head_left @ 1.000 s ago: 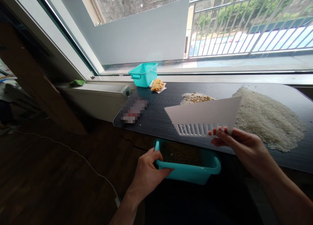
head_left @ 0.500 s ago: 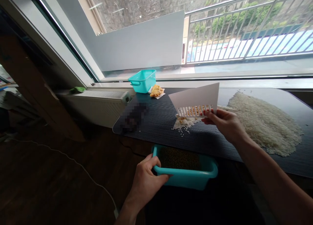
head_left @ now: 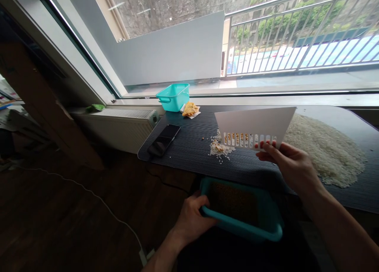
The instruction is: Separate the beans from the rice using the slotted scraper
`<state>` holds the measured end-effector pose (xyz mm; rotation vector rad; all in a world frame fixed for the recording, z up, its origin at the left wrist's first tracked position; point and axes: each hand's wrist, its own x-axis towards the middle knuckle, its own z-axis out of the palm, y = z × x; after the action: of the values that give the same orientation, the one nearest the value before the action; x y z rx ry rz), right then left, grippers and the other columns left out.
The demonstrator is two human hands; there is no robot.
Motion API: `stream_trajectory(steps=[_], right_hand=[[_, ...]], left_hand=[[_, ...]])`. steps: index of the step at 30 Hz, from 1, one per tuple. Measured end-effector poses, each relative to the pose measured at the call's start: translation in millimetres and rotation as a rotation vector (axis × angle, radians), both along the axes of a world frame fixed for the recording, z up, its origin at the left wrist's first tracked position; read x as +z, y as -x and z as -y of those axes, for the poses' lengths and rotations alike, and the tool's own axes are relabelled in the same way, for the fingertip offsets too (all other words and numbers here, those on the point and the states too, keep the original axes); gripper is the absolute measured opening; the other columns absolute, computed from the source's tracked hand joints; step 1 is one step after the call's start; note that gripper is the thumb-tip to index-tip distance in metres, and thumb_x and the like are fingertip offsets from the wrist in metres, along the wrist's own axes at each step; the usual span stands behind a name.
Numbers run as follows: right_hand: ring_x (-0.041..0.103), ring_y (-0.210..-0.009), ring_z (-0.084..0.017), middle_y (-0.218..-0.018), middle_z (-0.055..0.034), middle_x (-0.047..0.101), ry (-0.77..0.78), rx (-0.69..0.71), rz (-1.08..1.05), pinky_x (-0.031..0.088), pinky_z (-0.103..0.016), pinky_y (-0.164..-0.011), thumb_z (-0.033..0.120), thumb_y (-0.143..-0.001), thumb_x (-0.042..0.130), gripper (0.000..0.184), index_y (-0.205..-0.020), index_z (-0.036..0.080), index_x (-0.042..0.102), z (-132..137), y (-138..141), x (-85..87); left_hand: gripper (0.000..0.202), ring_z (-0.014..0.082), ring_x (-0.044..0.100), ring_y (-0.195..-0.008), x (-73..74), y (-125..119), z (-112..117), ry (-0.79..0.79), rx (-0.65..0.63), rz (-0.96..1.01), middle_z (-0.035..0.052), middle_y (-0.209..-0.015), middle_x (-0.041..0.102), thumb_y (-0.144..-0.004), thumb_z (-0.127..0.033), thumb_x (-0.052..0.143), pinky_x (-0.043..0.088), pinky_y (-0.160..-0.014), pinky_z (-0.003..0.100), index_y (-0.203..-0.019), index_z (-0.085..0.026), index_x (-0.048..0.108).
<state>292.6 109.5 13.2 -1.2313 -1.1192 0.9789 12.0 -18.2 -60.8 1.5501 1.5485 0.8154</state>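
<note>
My left hand (head_left: 197,214) is closed on the left end of a teal plastic tub (head_left: 245,222), held just below the table's front edge. Small brownish grains (head_left: 233,201) cover the tub's bottom. Between thumb and fingers, my right hand (head_left: 288,159) pinches a white slotted card (head_left: 256,122) by its lower right corner, above the table. Through the left slots, yellow grains show. Behind and below the card lies a small pile of white rice (head_left: 219,149) with some yellow kernels on it; part of this pile is hidden. To the right spreads a large rice heap (head_left: 328,149).
A second teal tub (head_left: 174,98) stands at the table's back left, beside a piece of folded pastry (head_left: 191,109) on white paper. A black phone (head_left: 164,139) lies near the left edge. Left of the dark table (head_left: 189,157) are a radiator (head_left: 124,124) and a white cable (head_left: 100,203).
The slotted card has moved right and turned flatter to my view. The lower tub has shifted right and down with my left hand. One loose grain now shows left of the small pile.
</note>
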Motion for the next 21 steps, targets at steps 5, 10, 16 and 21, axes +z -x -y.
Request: stream_trajectory(steps=[5,10,16,21], right_hand=[[0.084,-0.068,-0.024,-0.088,-0.0023,0.089,-0.009,-0.035,-0.016,0.077,-0.043,-0.072,0.084,-0.057,0.099,0.063,-0.085,0.029,0.087,8,1,-11.2],[0.085,-0.07,-0.026,-0.09,-0.0023,0.09,-0.031,-0.066,-0.038,0.078,-0.049,-0.077,0.08,-0.064,0.099,0.056,-0.085,0.029,0.086,8,0,-16.8],[0.086,-0.071,-0.028,-0.091,-0.0017,0.09,-0.041,-0.079,-0.046,0.078,-0.053,-0.08,0.077,-0.068,0.099,0.051,-0.086,0.03,0.086,7,0,-18.7],[0.085,-0.068,-0.028,-0.087,-0.0026,0.089,-0.032,-0.109,-0.055,0.078,-0.05,-0.072,0.081,-0.062,0.1,0.056,-0.082,0.03,0.086,7,0,-18.3]], left_hand=[[0.018,0.0209,0.07,-0.074,10.7,-15,-7,0.045,-0.126,-0.271,0.0013,-0.081,0.073,-0.069,-0.023,0.091,0.052,-0.068,0.029,-0.078,-0.022,0.076],[0.075,0.0402,0.076,-0.136,42.2,7,12,-0.1,-0.163,-0.383,0.0176,-0.15,0.079,-0.073,-0.036,0.1,0.063,-0.115,0.05,-0.145,-0.027,0.079],[0.04,0.0354,0.058,-0.161,87.5,92,-53,-0.614,0.16,-0.51,0.0155,-0.162,0.072,-0.109,-0.045,0.062,0.045,-0.137,0.056,-0.139,-0.022,0.078],[0.044,0.041,0.06,-0.157,79.6,130,-120,-0.366,0.198,-0.744,0.0188,-0.154,0.077,-0.111,-0.045,0.055,0.042,-0.133,0.07,-0.141,-0.019,0.074]])
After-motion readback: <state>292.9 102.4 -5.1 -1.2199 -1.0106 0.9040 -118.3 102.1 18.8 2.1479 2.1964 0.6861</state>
